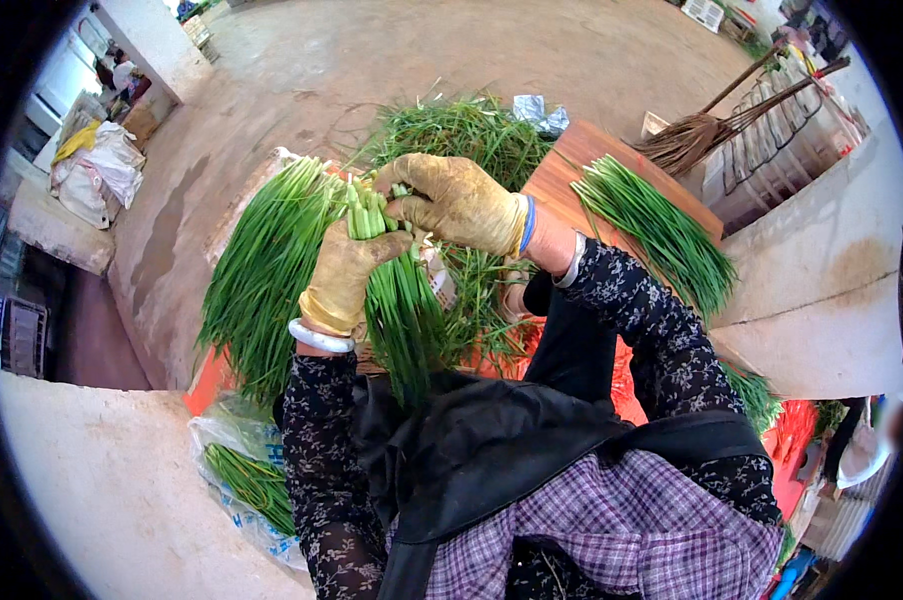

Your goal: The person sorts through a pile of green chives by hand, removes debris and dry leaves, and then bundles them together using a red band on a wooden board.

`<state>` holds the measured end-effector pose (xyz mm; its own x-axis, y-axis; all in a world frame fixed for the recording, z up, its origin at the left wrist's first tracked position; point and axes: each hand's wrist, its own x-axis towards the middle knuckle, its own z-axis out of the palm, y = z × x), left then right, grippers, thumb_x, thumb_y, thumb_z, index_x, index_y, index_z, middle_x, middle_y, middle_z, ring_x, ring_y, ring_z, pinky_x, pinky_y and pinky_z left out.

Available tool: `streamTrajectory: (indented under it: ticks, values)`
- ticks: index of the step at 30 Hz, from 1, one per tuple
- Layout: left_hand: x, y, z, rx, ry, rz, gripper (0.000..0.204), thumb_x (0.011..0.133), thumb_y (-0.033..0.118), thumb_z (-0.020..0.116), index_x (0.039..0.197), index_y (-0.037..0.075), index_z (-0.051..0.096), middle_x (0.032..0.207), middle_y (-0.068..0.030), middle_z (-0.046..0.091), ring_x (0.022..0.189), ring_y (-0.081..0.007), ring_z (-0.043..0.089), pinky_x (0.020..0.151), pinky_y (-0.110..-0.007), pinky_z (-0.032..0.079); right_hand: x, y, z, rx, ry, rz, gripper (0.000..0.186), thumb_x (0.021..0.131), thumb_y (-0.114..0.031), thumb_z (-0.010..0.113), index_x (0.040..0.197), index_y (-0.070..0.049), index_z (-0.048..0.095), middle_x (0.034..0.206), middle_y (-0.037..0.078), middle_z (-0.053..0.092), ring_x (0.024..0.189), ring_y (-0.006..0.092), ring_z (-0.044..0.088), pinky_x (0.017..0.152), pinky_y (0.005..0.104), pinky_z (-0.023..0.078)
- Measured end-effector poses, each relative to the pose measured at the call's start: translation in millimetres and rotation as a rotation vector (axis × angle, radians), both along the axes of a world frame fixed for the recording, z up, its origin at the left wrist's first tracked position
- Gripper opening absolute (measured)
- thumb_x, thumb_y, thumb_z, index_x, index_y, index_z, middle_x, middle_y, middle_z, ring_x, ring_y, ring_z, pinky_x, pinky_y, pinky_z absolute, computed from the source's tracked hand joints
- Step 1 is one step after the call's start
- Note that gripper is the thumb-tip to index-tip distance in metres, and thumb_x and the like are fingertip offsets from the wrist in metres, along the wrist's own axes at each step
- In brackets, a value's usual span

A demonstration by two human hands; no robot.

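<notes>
My left hand (347, 275), in a stained yellowish glove, grips a bunch of long green leafy stalks (407, 320) just below the evenly gathered pale ends, its thumb across them. My right hand (457, 205), in a similar glove, has its fingers closed at the top of that bunch, around some pale stalk ends (365, 210). The bunch's leaves hang down toward my black apron. A large pile of stalks (252, 280) lies just left of my hands. Behind the bunch, a white perforated container (437, 275) is partly hidden among loose leaves.
A wooden board (552, 180) at right carries another bundle (652, 225). A loose leafy heap (452, 130) lies beyond my hands. Twig brooms (692, 135) lean by a concrete ledge (802, 320). A plastic bag of stalks (252, 480) is lower left, white sacks (97, 175) upper left.
</notes>
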<state>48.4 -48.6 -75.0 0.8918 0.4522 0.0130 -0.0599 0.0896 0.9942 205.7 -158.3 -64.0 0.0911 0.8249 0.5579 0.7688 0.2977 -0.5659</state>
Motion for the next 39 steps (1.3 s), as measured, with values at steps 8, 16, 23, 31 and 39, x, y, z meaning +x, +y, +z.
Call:
streamTrajectory:
  ticks: [8, 16, 23, 31, 39]
  values:
    - [-4, 5, 13, -0.026, 0.003, 0.096, 0.022, 0.078, 0.007, 0.071, 0.099, 0.001, 0.068, 0.09, -0.004, 0.069, 0.079, -0.0147, 0.063, 0.077, -0.029, 0.051, -1, -29, 5, -0.241, 0.342, -0.06, 0.037, 0.09, -0.009, 0.065, 0.126, -0.006, 0.058, 0.123, 0.005, 0.062, 0.093, 0.0155, 0.067, 0.078, 0.0289, 0.056]
    - [3, 7, 16, -0.076, -0.025, 0.069, 0.024, 0.077, 0.005, 0.072, 0.1, -0.001, 0.068, 0.089, -0.0058, 0.069, 0.078, -0.0146, 0.063, 0.076, -0.028, 0.051, -2, -20, -33, -0.144, -0.119, -0.074, 0.016, 0.085, -0.018, 0.065, 0.099, -0.011, 0.067, 0.098, 0.008, 0.066, 0.09, 0.0288, 0.065, 0.078, 0.0387, 0.054]
    - [2, 21, 11, 0.027, -0.073, 0.246, 0.024, 0.079, 0.001, 0.07, 0.103, -0.001, 0.07, 0.094, -0.008, 0.071, 0.082, -0.0152, 0.066, 0.078, -0.028, 0.052, -4, -40, -43, -0.409, -0.377, -0.142, 0.013, 0.084, -0.021, 0.06, 0.092, -0.013, 0.066, 0.082, 0.009, 0.062, 0.079, 0.0291, 0.063, 0.069, 0.0425, 0.052]
    - [-13, 65, 12, 0.181, -0.079, 0.315, 0.027, 0.085, 0.015, 0.064, 0.106, -0.003, 0.068, 0.097, -0.0099, 0.07, 0.087, -0.0181, 0.065, 0.083, -0.031, 0.051, -28, -88, -128, -0.925, -0.521, -0.116, 0.051, 0.085, -0.043, 0.063, 0.126, -0.013, 0.057, 0.101, 0.009, 0.069, 0.089, 0.0273, 0.067, 0.094, 0.0486, 0.037]
    - [17, 14, 43, -0.029, -0.175, 0.406, 0.025, 0.088, 0.011, 0.063, 0.11, -0.001, 0.062, 0.096, -0.0088, 0.066, 0.086, -0.0193, 0.064, 0.079, -0.032, 0.053, -37, -12, -81, -0.211, -0.073, -0.135, 0.055, 0.09, -0.034, 0.061, 0.134, -0.002, 0.05, 0.122, 0.021, 0.059, 0.107, 0.0296, 0.059, 0.094, 0.0392, 0.047]
